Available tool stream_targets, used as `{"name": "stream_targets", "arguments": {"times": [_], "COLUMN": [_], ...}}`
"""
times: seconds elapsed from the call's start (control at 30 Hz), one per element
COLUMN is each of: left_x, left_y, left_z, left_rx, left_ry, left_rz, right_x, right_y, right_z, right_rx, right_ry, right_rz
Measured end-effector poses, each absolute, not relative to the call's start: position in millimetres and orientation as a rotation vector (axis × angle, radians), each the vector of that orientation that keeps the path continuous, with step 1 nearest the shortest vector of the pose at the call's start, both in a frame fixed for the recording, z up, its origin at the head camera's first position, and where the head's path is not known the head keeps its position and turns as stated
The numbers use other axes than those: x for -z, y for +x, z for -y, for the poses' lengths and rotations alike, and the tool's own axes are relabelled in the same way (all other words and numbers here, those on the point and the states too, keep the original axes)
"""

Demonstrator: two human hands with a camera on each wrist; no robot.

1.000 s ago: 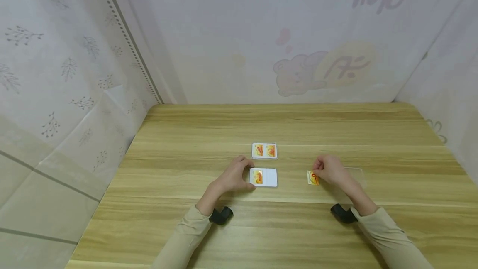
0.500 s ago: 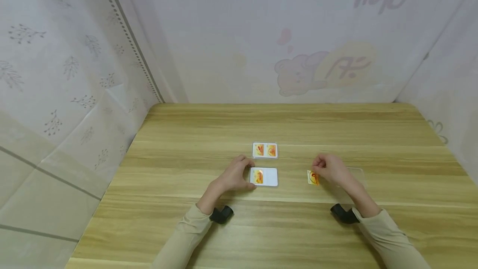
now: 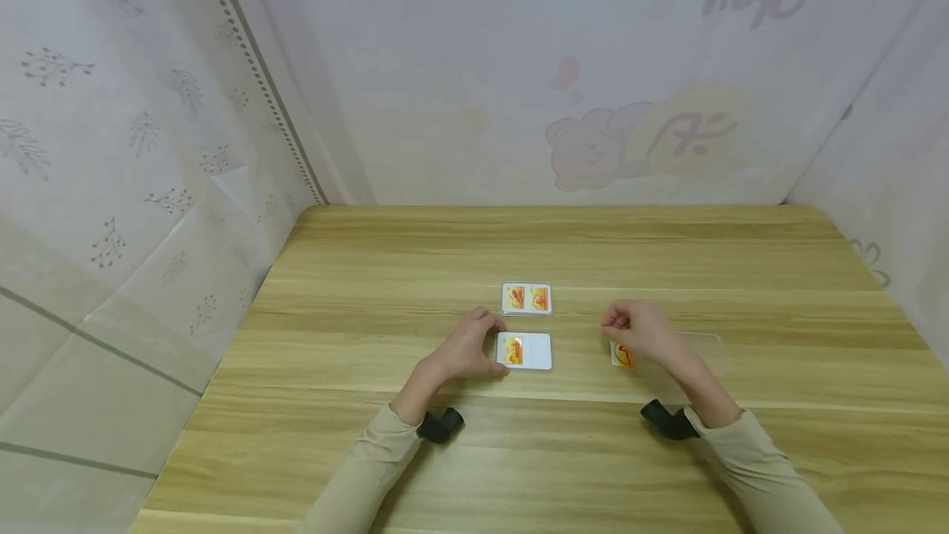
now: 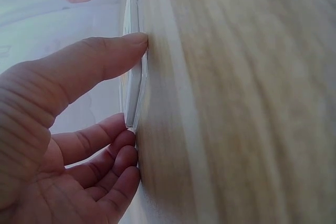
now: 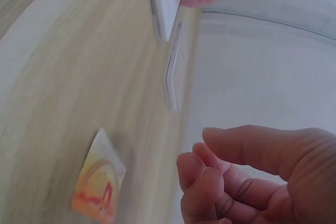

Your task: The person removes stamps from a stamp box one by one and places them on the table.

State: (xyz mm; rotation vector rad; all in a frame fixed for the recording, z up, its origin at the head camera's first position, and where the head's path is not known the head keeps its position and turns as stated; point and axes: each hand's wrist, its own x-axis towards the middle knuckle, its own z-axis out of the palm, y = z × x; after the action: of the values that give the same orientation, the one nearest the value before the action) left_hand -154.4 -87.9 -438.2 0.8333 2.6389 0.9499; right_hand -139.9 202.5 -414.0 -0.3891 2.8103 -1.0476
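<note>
My left hand spans the left end of a flat white plastic case, holding its edges between thumb and fingers. A small yellow-orange stamp-like picture lies in the left half of that case; the right half is plain white. In the left wrist view the thumb presses the clear rim of the case. My right hand hovers over a loose stamp-like picture that lies on the table, slightly tilted. The right fingers are loosely curled, apart from the thumb, with nothing visible between them.
Behind the held case lies a second case with two orange pictures side by side. A clear plastic cover lies flat at the right, partly hidden by the right forearm. Pale patterned curtains surround the wooden table.
My right hand has moved left and a little away from me, off the loose picture, which stays on the table. My left hand and the case keep their place.
</note>
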Motion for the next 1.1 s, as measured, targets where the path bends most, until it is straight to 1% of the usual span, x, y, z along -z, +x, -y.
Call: {"name": "stream_targets", "arguments": {"times": [1.1], "left_x": [440], "left_y": [-155], "left_z": [87], "left_rx": [-0.946], "left_ry": [0.828], "left_rz": [-2.647], "right_x": [414], "right_y": [-153], "right_z": [-149], "right_rx": [1.097], "right_ry": [-0.460], "right_rz": [-2.734]}}
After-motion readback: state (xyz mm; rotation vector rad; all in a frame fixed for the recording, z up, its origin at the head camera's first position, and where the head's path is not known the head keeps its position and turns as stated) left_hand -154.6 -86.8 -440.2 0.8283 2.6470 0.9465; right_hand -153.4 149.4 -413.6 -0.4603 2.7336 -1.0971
